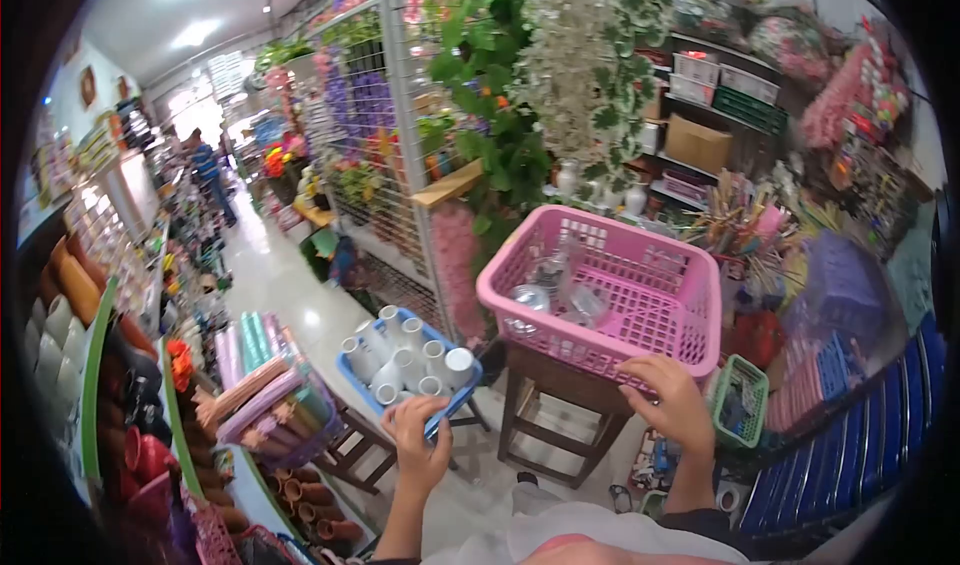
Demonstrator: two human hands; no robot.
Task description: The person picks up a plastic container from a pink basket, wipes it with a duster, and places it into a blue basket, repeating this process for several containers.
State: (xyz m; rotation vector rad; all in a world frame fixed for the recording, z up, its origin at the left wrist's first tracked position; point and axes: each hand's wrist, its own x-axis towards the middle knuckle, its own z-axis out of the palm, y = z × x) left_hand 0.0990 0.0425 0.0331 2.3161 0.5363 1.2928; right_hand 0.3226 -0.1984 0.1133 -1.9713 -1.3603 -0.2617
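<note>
My left hand (418, 443) is closed at the near side of a blue basket (343, 367), fingers and thumb on a blue edge. Several white vases (410, 370) stand close together in that basket, which rests on a stool. To the right, a larger pink plastic basket (690, 310) sits on a dark wooden stool (560, 380). Several clear glass or plastic containers (560, 290) lie in its left half. My right hand (668, 405) is at its near right rim, fingers slightly bent, thumb apart from them, nothing held between.
Wrapped pastel bundles (275, 405) fill a basket at left, beside shelves of vases (60, 335). A small green basket (740, 402) and blue slatted stack (850, 445) are at right. A wire rack (400, 95) with artificial flowers stands behind. Down the aisle is a person (208, 177).
</note>
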